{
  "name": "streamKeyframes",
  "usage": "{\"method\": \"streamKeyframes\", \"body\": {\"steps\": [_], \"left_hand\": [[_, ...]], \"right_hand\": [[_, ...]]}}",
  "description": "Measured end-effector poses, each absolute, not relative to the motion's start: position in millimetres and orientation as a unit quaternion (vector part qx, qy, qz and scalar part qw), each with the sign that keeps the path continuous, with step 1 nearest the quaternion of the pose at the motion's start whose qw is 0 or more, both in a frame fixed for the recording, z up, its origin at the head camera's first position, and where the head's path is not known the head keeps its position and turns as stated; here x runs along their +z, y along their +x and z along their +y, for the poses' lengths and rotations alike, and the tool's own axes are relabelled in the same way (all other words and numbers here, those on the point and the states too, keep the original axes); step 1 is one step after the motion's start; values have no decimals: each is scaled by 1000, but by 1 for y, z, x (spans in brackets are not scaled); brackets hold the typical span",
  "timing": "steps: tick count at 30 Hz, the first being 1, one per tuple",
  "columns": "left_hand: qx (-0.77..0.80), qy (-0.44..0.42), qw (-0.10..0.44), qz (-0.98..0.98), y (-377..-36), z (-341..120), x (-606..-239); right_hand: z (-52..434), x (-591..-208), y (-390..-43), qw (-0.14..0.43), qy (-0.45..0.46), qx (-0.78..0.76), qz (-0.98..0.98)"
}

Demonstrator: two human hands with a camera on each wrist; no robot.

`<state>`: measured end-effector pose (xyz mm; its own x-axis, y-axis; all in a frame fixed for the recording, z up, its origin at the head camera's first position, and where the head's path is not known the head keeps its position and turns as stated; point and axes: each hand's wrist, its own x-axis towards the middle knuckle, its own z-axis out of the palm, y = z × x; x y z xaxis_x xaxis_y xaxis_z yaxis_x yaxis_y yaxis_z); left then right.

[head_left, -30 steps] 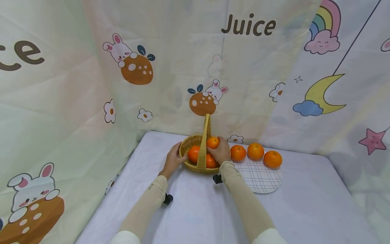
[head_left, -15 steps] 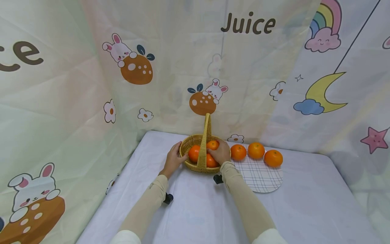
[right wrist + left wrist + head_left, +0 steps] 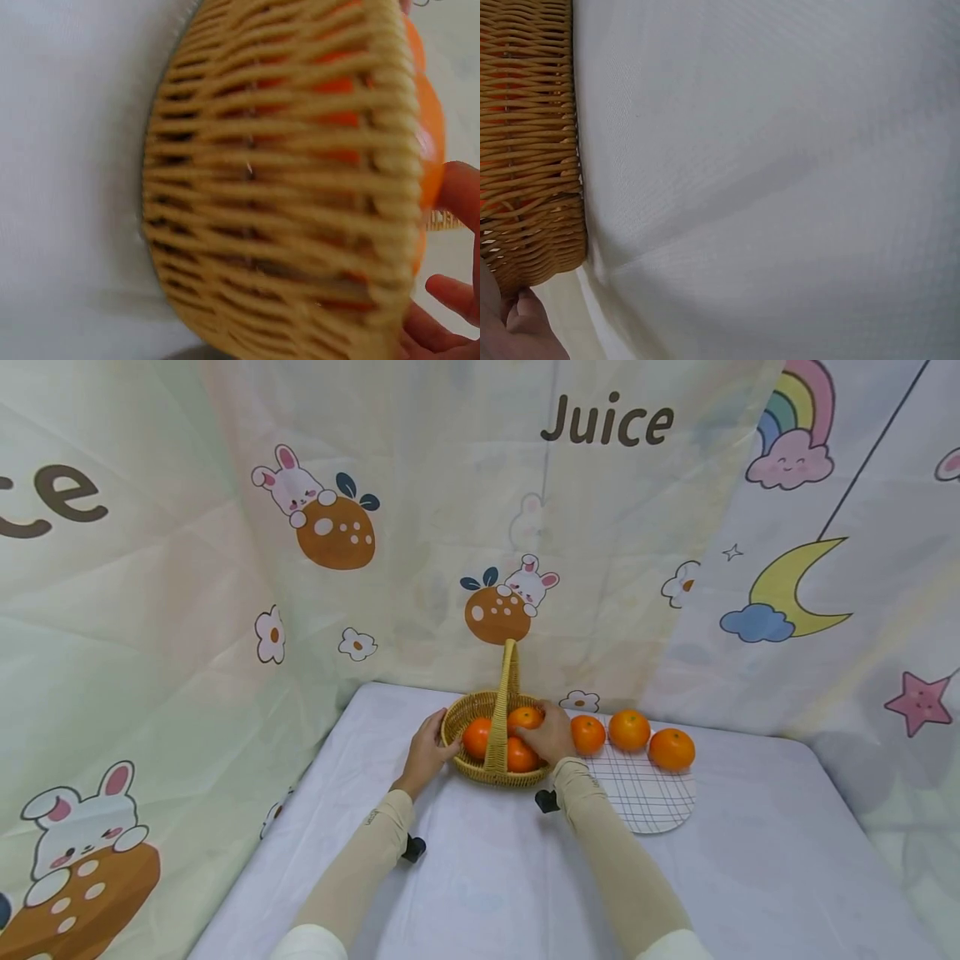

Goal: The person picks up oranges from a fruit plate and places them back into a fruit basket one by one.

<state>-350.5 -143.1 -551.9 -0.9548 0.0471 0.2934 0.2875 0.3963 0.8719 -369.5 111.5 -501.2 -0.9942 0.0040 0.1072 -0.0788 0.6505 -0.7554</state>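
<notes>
A wicker basket [image 3: 468, 770] with an arched handle stands at the back of the table. Inside it lie oranges: one on the left [image 3: 477, 739], one at the front [image 3: 521, 756] and one at the back right [image 3: 525, 718]. My left hand [image 3: 427, 753] grips the basket's left rim, thumb on the inner side. Over the right rim is my right hand [image 3: 552, 735], its fingers loosely spread beside the back-right orange. In the right wrist view a fingertip [image 3: 457, 195] is close to an orange [image 3: 429, 142]; whether they touch is unclear.
Right of the basket, a round white checked mat [image 3: 645, 802] bears three more oranges: a near-basket one [image 3: 588, 735], a middle one [image 3: 629, 730] and a right one [image 3: 672, 749]. A printed cloth backdrop [image 3: 420, 527] rises behind the table.
The back-right orange has gone down into the basket. My right hand has loosened and drawn slightly right, away from it. My left hand has stayed on the rim.
</notes>
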Motion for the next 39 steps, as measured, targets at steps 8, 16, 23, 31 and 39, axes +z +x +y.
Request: {"method": "streamKeyframes", "body": {"steps": [8, 16, 23, 31, 39], "left_hand": [[-547, -108, 114, -822, -350, -142, -551], [-550, -109, 114, -820, -349, -143, -551], [-555, -107, 112, -817, -350, -143, -551], [-557, -104, 106, -817, -348, -145, -554], [-559, -108, 106, -816, -351, -145, -554]], "right_hand": [[131, -492, -373, 70, 40, 440, -894], [153, -484, -375, 73, 41, 448, -890], [171, -485, -375, 94, 30, 418, -903], [186, -504, -373, 102, 5, 416, -904], [195, -517, -374, 81, -48, 431, -897]]}}
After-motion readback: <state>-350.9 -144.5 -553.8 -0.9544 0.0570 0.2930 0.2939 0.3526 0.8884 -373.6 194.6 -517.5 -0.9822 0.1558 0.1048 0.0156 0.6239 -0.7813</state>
